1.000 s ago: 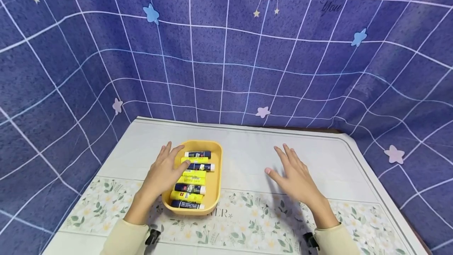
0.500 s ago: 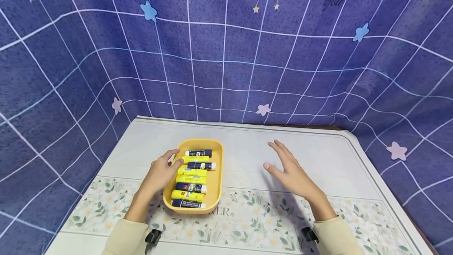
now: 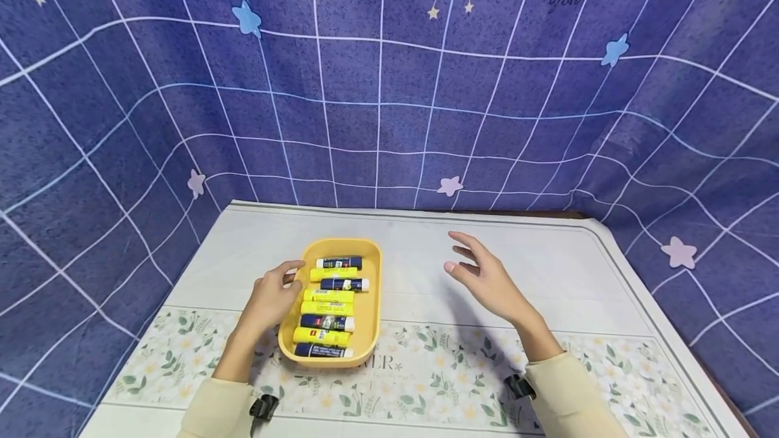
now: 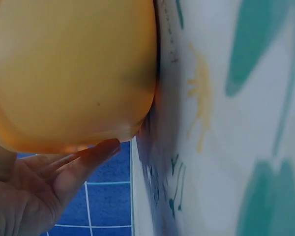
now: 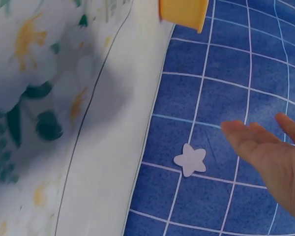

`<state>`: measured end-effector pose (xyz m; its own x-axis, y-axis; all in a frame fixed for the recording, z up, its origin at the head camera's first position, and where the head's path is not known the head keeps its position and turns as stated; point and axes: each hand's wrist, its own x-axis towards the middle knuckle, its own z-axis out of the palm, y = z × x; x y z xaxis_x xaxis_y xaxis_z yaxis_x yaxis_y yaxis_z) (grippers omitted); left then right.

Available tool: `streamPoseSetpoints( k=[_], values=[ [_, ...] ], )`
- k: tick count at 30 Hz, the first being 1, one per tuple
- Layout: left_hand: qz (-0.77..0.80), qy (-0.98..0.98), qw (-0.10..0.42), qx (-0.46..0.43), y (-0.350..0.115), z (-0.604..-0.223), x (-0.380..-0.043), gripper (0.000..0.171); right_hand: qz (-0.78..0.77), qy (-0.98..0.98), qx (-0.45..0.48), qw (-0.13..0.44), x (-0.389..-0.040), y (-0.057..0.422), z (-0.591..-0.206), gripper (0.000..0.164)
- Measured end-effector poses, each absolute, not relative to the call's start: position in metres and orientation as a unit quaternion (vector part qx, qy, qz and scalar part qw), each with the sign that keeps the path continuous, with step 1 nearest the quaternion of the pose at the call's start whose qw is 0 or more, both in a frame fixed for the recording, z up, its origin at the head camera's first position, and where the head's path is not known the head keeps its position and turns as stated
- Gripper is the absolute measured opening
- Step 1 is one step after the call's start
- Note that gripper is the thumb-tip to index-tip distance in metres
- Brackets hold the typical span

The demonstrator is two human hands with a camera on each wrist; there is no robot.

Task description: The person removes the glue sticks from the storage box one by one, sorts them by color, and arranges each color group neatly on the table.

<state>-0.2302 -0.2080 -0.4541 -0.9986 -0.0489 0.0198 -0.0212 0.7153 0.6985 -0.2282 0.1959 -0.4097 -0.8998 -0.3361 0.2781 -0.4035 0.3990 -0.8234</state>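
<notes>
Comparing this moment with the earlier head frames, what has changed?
The left hand has shifted left from over the tubes to the left rim of the yellow tray; whether it grips firmly is unclear. The right hand has moved leftward and farther forward, holding nothing. The tray and tubes stayed put.

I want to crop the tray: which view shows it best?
The head view: nearly the whole tray and the sticks in it show. The left wrist view gives only its outer wall, close up; the right wrist view, just a piece at the top edge.
</notes>
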Motion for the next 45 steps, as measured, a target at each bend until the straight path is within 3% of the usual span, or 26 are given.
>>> streamPoseSetpoints(
  k=[13,45],
  values=[
    [-0.390,-0.920,0.007,0.020,-0.213,-0.451,-0.232,0.052,0.597,-0.766,0.236,-0.012,-0.247,0.162,-0.402,0.062],
    [-0.386,-0.922,0.006,0.002,-0.214,-0.451,-0.233,0.054,0.622,-0.735,0.248,-0.106,-0.261,0.091,-0.424,0.060]
  ],
)
